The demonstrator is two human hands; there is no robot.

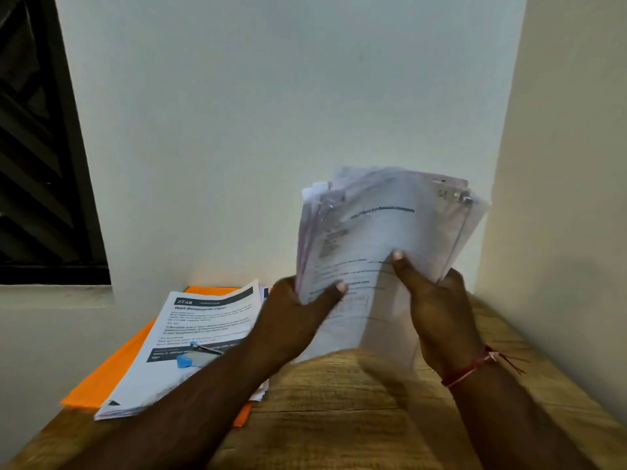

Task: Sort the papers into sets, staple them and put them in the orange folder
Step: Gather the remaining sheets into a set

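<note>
The wooden desk [339,418] is lying beneath both hands. Left of the left hand [291,320], an orange folder [112,371] is lying flat, carrying a pile of printed papers [190,334]. A thick, blurred sheaf of papers [390,225] is being held upright above the desk, with the left hand gripping its lower left edge and the right hand [437,317] clamping its lower right, thumbs in front. A small blue stapler [190,360] is resting on the pile, beside the left forearm.

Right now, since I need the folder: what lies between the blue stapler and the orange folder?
A stack of printed papers: stapler on top, folder underneath. Head view.
</note>
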